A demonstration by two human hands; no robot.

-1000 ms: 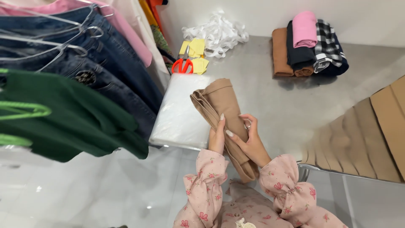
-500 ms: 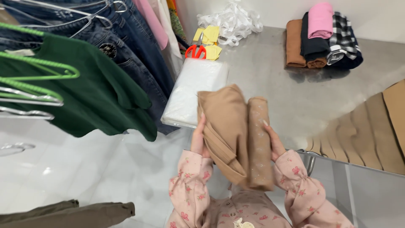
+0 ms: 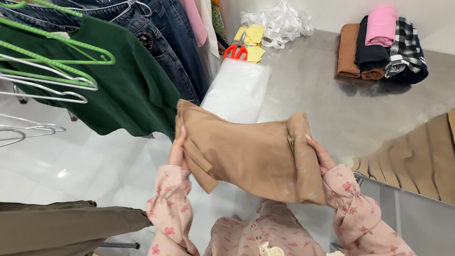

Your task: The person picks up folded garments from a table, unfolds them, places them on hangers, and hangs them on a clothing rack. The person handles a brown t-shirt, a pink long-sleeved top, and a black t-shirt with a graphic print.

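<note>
A folded tan garment (image 3: 246, 154) is held up in front of me, stretched sideways between both hands. My left hand (image 3: 177, 149) grips its left edge, with the fingers mostly hidden behind the cloth. My right hand (image 3: 318, 152) grips the right edge, where the fabric is rolled over. Both arms wear pink flowered sleeves. Behind the garment lies a stack of clear plastic bags (image 3: 237, 90) on the grey table (image 3: 313, 95).
A green top (image 3: 118, 90) and jeans (image 3: 161, 42) hang on hangers at the left. Red scissors (image 3: 235, 50), yellow notes and white strips lie at the table's far end. Folded clothes (image 3: 381, 45) are piled at the back right. Cardboard pieces (image 3: 417, 151) fan out at the right.
The tan garment has been lifted off the table and turned from upright to sideways, and my hands have spread apart to its two ends.
</note>
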